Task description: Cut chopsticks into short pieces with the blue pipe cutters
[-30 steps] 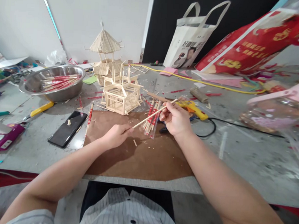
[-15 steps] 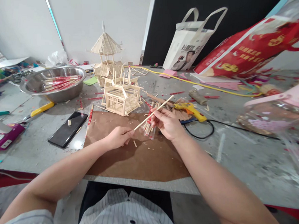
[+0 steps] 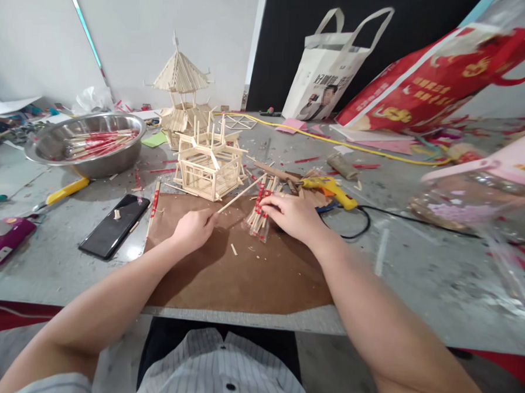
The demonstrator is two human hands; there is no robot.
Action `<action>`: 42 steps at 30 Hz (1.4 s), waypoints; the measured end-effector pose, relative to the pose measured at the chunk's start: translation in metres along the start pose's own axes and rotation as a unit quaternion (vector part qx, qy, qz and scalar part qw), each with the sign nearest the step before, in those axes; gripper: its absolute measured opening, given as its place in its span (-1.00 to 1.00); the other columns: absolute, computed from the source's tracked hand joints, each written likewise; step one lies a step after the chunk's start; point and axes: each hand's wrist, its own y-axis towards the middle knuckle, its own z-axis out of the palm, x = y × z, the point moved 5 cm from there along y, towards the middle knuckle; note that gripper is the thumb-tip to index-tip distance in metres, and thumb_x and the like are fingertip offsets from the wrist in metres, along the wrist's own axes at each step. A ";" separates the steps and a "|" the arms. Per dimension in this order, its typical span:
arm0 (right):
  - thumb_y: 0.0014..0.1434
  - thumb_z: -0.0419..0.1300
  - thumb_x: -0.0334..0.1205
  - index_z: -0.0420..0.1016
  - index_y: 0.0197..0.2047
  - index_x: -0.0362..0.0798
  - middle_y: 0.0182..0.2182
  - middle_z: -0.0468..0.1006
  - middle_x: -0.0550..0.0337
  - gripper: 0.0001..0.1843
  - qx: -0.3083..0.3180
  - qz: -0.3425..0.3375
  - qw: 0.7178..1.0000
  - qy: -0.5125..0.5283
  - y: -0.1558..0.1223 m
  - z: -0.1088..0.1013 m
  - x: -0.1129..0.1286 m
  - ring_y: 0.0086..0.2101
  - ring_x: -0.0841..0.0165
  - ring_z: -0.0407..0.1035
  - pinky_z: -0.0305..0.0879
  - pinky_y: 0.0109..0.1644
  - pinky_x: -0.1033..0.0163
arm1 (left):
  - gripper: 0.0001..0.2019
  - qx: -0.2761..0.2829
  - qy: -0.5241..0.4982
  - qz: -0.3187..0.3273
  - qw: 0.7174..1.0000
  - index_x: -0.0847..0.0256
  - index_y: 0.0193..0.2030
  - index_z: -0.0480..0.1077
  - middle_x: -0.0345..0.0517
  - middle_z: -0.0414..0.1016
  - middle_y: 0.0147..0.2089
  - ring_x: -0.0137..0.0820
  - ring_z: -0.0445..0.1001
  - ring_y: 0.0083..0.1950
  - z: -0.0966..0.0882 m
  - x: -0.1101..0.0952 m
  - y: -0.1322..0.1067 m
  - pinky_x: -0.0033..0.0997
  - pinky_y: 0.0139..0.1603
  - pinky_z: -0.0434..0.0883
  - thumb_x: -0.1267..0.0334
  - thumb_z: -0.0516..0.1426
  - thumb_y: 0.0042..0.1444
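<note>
My left hand (image 3: pixel 195 232) is closed on the lower end of a thin wooden stick (image 3: pixel 241 195), which slants up and to the right over the brown board (image 3: pixel 223 282). My right hand (image 3: pixel 290 215) is beside a bundle of red-and-white wrapped sticks (image 3: pixel 258 217). Its fingers are loosely bent and apart at the bundle's right edge, with nothing visibly held. Behind my left hand stands a small open house frame (image 3: pixel 211 167) built of wooden sticks, with short posts upright on top. A stick pavilion with a pointed roof (image 3: pixel 181 75) stands farther back.
A steel bowl (image 3: pixel 133 148) with wrapped sticks, a yellow-handled cutter (image 3: pixel 68 191) and a black phone (image 3: pixel 115 226) lie left. Right are a yellow glue gun (image 3: pixel 333 189) with black cord and a pink-lidded clear container (image 3: pixel 469 198). Bags (image 3: pixel 325 76) stand behind.
My right hand has let go of the stick and moved down to the wrapped bundle. My left hand still holds the stick, now lower and farther left.
</note>
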 end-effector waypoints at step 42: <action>0.19 -0.11 -0.43 -0.45 0.31 -0.08 0.16 0.18 -0.11 -0.28 -0.097 -0.302 0.945 0.080 -0.026 0.022 0.082 0.15 0.25 0.07 0.19 0.13 0.04 | -0.58 0.163 -0.484 0.057 0.858 0.37 -0.24 0.35 -0.05 0.45 -0.37 -0.53 0.39 -0.54 0.016 -0.024 -0.012 -0.50 -0.46 0.36 -0.02 0.12 -0.04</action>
